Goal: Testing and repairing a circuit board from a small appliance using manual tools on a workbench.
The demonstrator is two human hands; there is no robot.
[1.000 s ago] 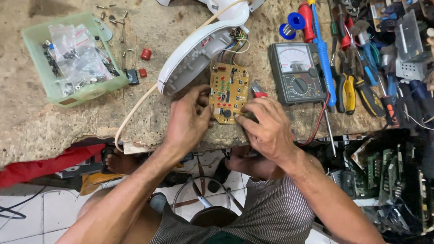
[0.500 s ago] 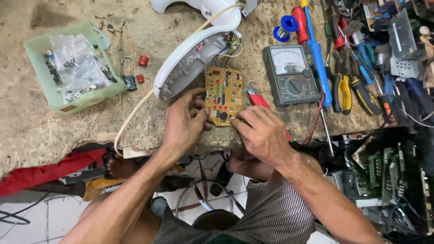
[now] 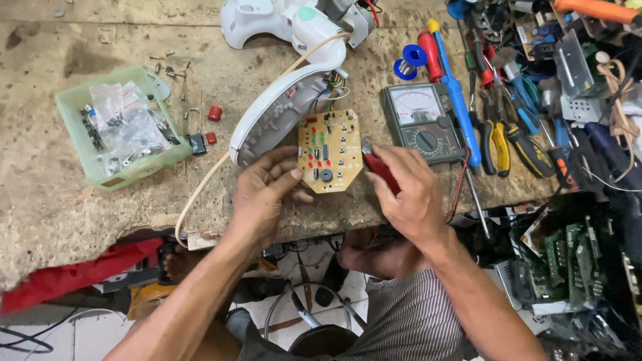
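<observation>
A yellow circuit board [image 3: 330, 150] lies on the worn workbench [image 3: 80, 214], wired to a white plastic appliance housing [image 3: 281, 110]. My left hand [image 3: 264, 194] holds the board's left edge, thumb on its lower corner. My right hand [image 3: 404, 190] is closed on red-handled pliers or cutters [image 3: 379, 167], whose tip sits at the board's right edge. The fingers hide most of the tool.
A green tray [image 3: 117, 174] of bagged small parts stands at the left, with loose screws and red caps nearby. An analog multimeter [image 3: 421, 124] lies right of the board. Screwdrivers, pliers, a soldering iron and solder spool crowd the right side. Red cloth hangs below the bench edge.
The view has shifted so the bench sits lower in frame. My right hand has moved from over the board to its right edge, showing the red tool; the left hand has slid down-left.
</observation>
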